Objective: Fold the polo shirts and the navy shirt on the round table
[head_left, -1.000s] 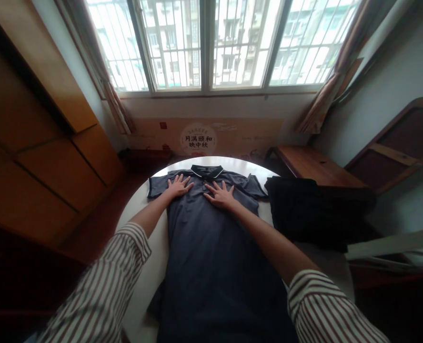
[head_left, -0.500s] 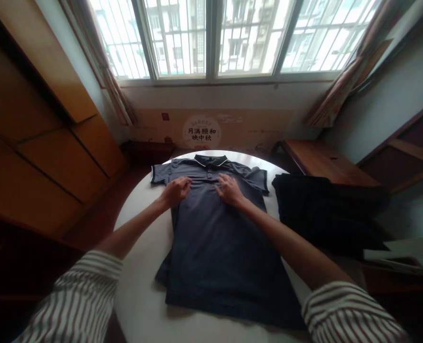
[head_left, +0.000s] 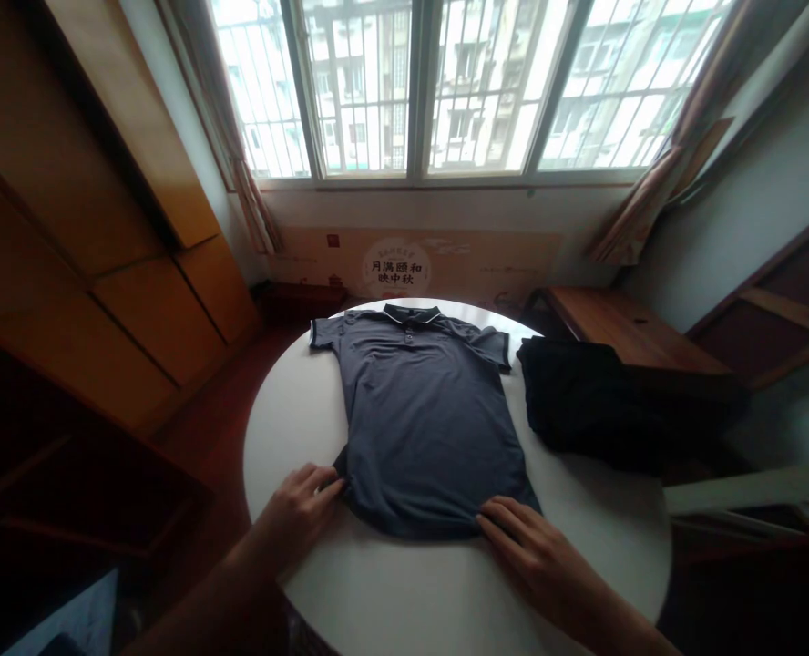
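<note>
A dark grey polo shirt lies front up on a round white table, its black collar with a white edge at the far side and its short sleeves spread out. My left hand pinches the shirt's lower left side, where a bit of darker cloth sticks out. At the lower right of the hem, my right hand has its fingers closed on the fabric; the thumb is partly hidden. Between both hands the hem curves, and soft wrinkles cross the lower front.
Folded black clothing rests at the table's right edge. Beyond it is a brown wooden desk. Wooden cabinets line the left side. A barred window and a printed banner are behind the table.
Both hands have moved from the shirt's chest down to its lower edge and now hold it there. The hem has shifted away from me, and the view has tilted slightly.
</note>
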The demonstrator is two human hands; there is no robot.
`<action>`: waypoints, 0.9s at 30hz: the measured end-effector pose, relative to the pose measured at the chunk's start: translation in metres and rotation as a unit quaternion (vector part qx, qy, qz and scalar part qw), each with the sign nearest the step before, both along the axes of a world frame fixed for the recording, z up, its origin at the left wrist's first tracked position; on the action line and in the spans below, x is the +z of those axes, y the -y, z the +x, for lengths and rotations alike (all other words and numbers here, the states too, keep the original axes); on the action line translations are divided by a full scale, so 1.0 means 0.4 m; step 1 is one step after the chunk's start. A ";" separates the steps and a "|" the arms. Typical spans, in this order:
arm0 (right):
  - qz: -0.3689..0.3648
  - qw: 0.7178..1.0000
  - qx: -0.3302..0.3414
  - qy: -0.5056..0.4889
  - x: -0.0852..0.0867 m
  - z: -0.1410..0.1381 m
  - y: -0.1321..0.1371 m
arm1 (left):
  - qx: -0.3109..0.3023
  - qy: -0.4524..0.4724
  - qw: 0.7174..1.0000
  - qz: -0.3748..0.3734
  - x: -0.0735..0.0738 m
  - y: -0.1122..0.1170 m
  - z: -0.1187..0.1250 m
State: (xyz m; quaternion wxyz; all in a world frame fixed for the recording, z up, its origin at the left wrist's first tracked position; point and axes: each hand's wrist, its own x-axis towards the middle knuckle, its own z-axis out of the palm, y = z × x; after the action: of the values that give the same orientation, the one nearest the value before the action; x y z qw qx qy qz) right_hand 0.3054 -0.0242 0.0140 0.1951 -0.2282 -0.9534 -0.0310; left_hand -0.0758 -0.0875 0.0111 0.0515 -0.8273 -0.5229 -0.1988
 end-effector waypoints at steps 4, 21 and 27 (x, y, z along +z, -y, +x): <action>-0.043 0.999 -0.024 -0.009 0.003 -0.005 -0.016 | 0.054 -0.001 0.998 0.024 -0.006 -0.010 0.025; -0.204 0.978 -0.042 0.015 0.135 -0.258 -0.317 | 0.027 0.004 0.995 -0.095 0.205 -0.380 0.020; -0.218 0.969 -0.024 0.113 0.037 -0.428 -0.338 | 0.070 -0.031 0.981 -0.178 0.096 -0.798 0.179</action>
State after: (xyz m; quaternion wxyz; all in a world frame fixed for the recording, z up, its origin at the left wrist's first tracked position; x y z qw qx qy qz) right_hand 0.1344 0.1108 0.0288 0.0310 -0.2827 -0.9473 0.1476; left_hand -0.0041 0.2315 0.0496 -0.0669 -0.7906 -0.6043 -0.0724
